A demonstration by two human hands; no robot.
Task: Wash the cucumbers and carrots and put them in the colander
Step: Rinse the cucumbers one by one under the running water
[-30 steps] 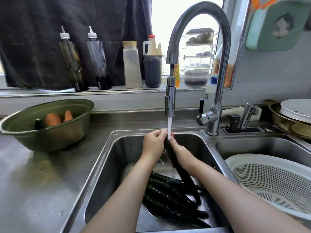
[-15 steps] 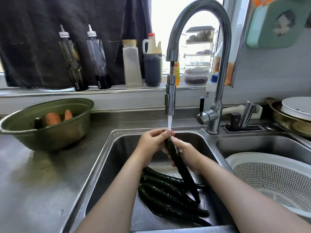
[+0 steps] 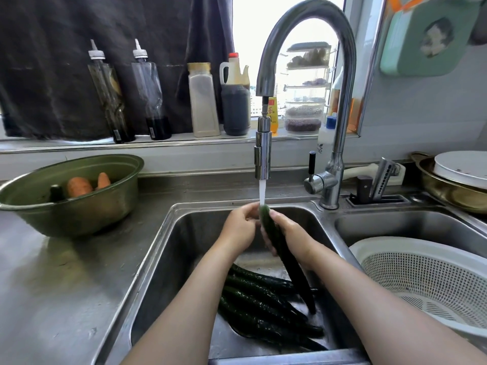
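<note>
A long dark cucumber (image 3: 286, 259) is held slanted under the running faucet (image 3: 263, 151), its top end in the water stream. My left hand (image 3: 241, 227) pinches it near the top. My right hand (image 3: 288, 235) grips it just below. Several more cucumbers (image 3: 266, 309) lie on the floor of the left sink basin (image 3: 168, 259). Two carrots (image 3: 84, 184) and a cucumber end sit in the green bowl (image 3: 79, 217) on the counter at left. The white colander (image 3: 427, 280) stands in the right basin with nothing visible inside.
Bottles (image 3: 155, 93) and jars line the window sill behind the sink. The faucet lever (image 3: 312, 167) sticks up beside the tap base. A knife holder (image 3: 379, 185) and a brass pan with a white lid (image 3: 458, 177) stand at back right. Steel counter (image 3: 52, 299) stretches left.
Both hands have slid a little up the cucumber, so its top end now shows under the water stream. The other vegetables have not moved.
</note>
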